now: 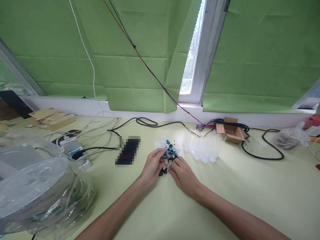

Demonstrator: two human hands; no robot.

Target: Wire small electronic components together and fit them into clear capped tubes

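My left hand [155,164] is pinching a small blue part [165,154] with thin metal pieces at the middle of the table. Close beside it, my right hand [183,173] has its fingers curled down at the edge of a small heap of blue, black and metal parts [172,148]. What those right fingers hold is hidden. Black round pieces [161,173] lie below, between the two hands. Behind my left hand are white round caps [158,144]. Clear plastic containers with white ends [200,150] stand or lie in a group to the right of the heap.
A plastic-wrapped reel [45,186] fills the left front. Further back are a power strip [75,150], a pixelated dark object [128,150] and a yellowish carton [52,119]. Black cable [262,158] loops near an open cardboard box [231,131]; a plastic bag [288,138] sits far right.
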